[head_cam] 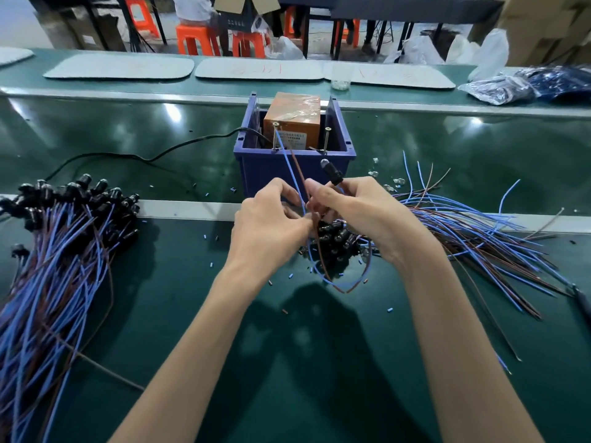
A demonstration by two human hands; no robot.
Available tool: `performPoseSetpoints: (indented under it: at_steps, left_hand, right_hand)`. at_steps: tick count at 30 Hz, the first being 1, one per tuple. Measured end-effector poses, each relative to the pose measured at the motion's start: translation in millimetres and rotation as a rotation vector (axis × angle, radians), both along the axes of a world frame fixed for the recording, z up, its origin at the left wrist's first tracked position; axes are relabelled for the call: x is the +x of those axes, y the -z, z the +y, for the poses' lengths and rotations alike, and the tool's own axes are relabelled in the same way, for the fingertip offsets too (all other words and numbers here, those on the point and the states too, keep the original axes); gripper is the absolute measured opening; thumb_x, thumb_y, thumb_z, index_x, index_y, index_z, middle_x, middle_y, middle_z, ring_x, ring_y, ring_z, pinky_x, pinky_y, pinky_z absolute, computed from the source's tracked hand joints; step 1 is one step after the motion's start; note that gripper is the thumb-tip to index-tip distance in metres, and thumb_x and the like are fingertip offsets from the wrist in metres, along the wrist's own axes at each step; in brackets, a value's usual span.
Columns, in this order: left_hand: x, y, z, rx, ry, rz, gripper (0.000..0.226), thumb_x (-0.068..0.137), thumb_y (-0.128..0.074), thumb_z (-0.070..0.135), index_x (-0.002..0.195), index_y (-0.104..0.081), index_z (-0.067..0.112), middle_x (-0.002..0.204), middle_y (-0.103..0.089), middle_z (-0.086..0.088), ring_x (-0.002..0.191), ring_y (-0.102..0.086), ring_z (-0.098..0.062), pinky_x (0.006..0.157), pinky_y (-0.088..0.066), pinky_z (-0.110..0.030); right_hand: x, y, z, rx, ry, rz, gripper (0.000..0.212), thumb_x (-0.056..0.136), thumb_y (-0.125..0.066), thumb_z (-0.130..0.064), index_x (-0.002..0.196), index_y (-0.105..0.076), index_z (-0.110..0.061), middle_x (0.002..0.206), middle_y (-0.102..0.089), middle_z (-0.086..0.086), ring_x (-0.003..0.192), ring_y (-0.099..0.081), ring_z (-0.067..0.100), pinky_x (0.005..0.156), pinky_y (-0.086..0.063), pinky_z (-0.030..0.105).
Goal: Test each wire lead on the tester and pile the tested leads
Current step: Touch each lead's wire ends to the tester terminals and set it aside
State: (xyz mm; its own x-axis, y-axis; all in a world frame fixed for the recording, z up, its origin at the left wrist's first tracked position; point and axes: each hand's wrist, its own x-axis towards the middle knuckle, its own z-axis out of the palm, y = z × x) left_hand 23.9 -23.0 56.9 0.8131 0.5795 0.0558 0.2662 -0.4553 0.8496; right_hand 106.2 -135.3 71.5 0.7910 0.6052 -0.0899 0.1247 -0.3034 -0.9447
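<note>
Left grip (pixel 271 219) and right grip (pixel 355 212) pinch one blue-and-brown lead (pixel 332 174), black-capped.

The left forearm (pixel 198 318) and right forearm (pixel 447 314) rise side by side and converge just in front of the tester box (pixel 287 174). The left grip (pixel 271 219), back upward, curls its fingers and pinches the wires of a lead (pixel 332 174). The right grip (pixel 355 212), close beside it, pinches the lead's black head in its fingertips, thumb raised toward the box.
</note>
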Motion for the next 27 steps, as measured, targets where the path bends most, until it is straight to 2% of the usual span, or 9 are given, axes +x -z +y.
performPoseSetpoints:
  at_steps: [4, 7, 10, 12, 14, 17, 20, 23, 27]
  left_hand:
    - [0.9, 0.3, -0.5, 0.051, -0.035, 0.035, 0.016, 0.074, -0.072, 0.021, 0.073, -0.056, 0.021, 0.069, -0.069, 0.001, 0.074, -0.068, -0.024, 0.074, -0.056, -0.038]
    - [0.9, 1.7, 2.2, 0.011, -0.044, 0.077, 0.019, 0.077, -0.072, 0.024, 0.070, -0.054, 0.021, 0.070, -0.070, -0.002, 0.076, -0.068, -0.025, 0.076, -0.056, -0.037]
    - [1.4, 3.8, 5.3, 0.010, -0.015, 0.141, 0.004, 0.076, -0.063, 0.022, 0.075, -0.059, 0.020, 0.070, -0.071, -0.005, 0.079, -0.068, -0.026, 0.078, -0.055, -0.037]
    - [1.5, 5.0, 4.9, 0.058, 0.032, 0.184, 0.008, 0.071, -0.057, 0.023, 0.077, -0.060, 0.019, 0.071, -0.070, -0.006, 0.082, -0.067, -0.028, 0.072, -0.053, -0.034]
    - [2.5, 6.5, 3.4, 0.094, 0.058, 0.226, 0.009, 0.073, -0.056, 0.016, 0.081, -0.059, 0.018, 0.077, -0.069, -0.006, 0.086, -0.065, -0.029, 0.070, -0.052, -0.033]
    - [4.6, 11.0, 4.2, 0.071, 0.087, 0.233, 0.026, 0.080, -0.052, 0.011, 0.103, -0.060, 0.018, 0.088, -0.070, -0.007, 0.093, -0.063, -0.028, 0.079, -0.053, -0.037]
    - [7.6, 15.0, 9.8, 0.081, 0.065, 0.222, 0.030, 0.091, -0.040, 0.011, 0.120, -0.049, 0.007, 0.102, -0.068, -0.014, 0.103, -0.058, -0.033, 0.089, -0.047, -0.042]
    - [8.2, 15.7, 17.6, 0.151, -0.036, 0.218, 0.041, 0.101, -0.036, 0.026, 0.131, -0.036, -0.001, 0.113, -0.060, -0.027, 0.105, -0.054, -0.044, 0.089, -0.043, -0.045]
    - [1.2, 16.4, 21.6, 0.214, -0.100, 0.192, 0.060, 0.101, -0.024, 0.049, 0.149, -0.025, 0.013, 0.119, -0.059, -0.022, 0.115, -0.049, -0.043, 0.093, -0.041, -0.046]
  right_hand:
    - [-3.3, 3.3, 3.6, -0.038, -0.056, -0.029, 0.030, 0.082, -0.070, -0.044, 0.080, -0.071, -0.014, 0.071, -0.073, -0.003, 0.066, -0.065, 0.005, 0.082, -0.053, 0.032]
    - [-4.8, 3.0, 6.6, -0.067, -0.021, -0.056, 0.029, 0.085, -0.067, -0.042, 0.078, -0.071, -0.014, 0.075, -0.075, 0.000, 0.075, -0.069, 0.015, 0.093, -0.052, 0.040]
    - [-7.4, 0.8, 7.6, -0.082, -0.013, -0.071, 0.043, 0.084, -0.064, -0.053, 0.078, -0.071, -0.011, 0.069, -0.071, -0.005, 0.065, -0.062, 0.009, 0.080, -0.053, 0.033]
    - [-9.9, 0.0, 7.4, -0.115, -0.067, -0.107, 0.040, 0.079, -0.069, -0.052, 0.078, -0.069, -0.012, 0.063, -0.064, -0.006, 0.061, -0.055, 0.008, 0.067, -0.046, 0.030]
    - [-11.4, 1.3, 8.0, -0.167, -0.115, -0.134, 0.029, 0.079, -0.073, -0.042, 0.078, -0.068, -0.013, 0.065, -0.061, -0.003, 0.062, -0.053, 0.011, 0.065, -0.044, 0.031]
    - [-11.6, 3.1, 10.6, -0.181, -0.098, -0.167, 0.017, 0.084, -0.070, -0.027, 0.076, -0.065, -0.012, 0.060, -0.057, -0.009, 0.060, -0.053, 0.011, 0.063, -0.045, 0.031]
    - [-8.5, 1.9, 10.8, 0.005, 0.025, -0.066, 0.017, 0.092, -0.060, -0.015, 0.075, -0.058, -0.014, 0.062, -0.067, -0.003, 0.059, -0.067, 0.015, 0.067, -0.054, 0.029]
    - [-1.7, 1.0, 7.1, 0.114, 0.143, -0.040, 0.018, 0.096, -0.052, -0.014, 0.078, -0.058, -0.016, 0.051, -0.064, -0.004, 0.043, -0.058, 0.009, 0.053, -0.045, 0.017]
    - [8.0, 2.8, 3.6, 0.106, 0.286, -0.053, 0.025, 0.093, -0.042, -0.009, 0.082, -0.061, -0.021, 0.046, -0.059, -0.009, 0.039, -0.043, 0.002, 0.042, -0.032, 0.011]
